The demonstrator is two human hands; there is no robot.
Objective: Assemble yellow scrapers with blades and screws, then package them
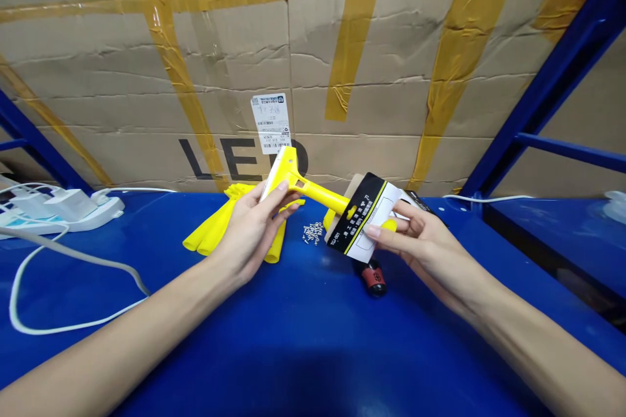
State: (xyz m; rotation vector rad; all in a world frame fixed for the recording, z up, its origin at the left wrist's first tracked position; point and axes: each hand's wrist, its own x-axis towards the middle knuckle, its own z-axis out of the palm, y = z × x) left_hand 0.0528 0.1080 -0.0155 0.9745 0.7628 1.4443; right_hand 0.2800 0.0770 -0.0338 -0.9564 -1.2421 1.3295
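A yellow scraper (pixel 320 194) is held above the blue table, its wide head to the left and its handle slanting down to the right. My left hand (pixel 247 228) grips the head between thumb and fingers. A black-and-white printed card (pixel 359 216) sits around the handle, which passes behind it; the yellow handle end shows at its right side. My right hand (pixel 435 244) pinches the card there, thumb in front. Behind my left hand lie several yellow tube-like handles (pixel 210 231). A heap of small screws (pixel 312 233) and a black-and-red screwdriver handle (pixel 374 279) lie below the scraper.
A white power strip (pixel 98 210) with plugs and loose cables (pixel 81 326) occupies the left of the table (pixel 293 339). A large taped cardboard box (pixel 235 71) forms the back wall. Blue metal posts (pixel 533 85) stand at both sides. More dark packaging (pixel 418 202) lies behind my right hand.
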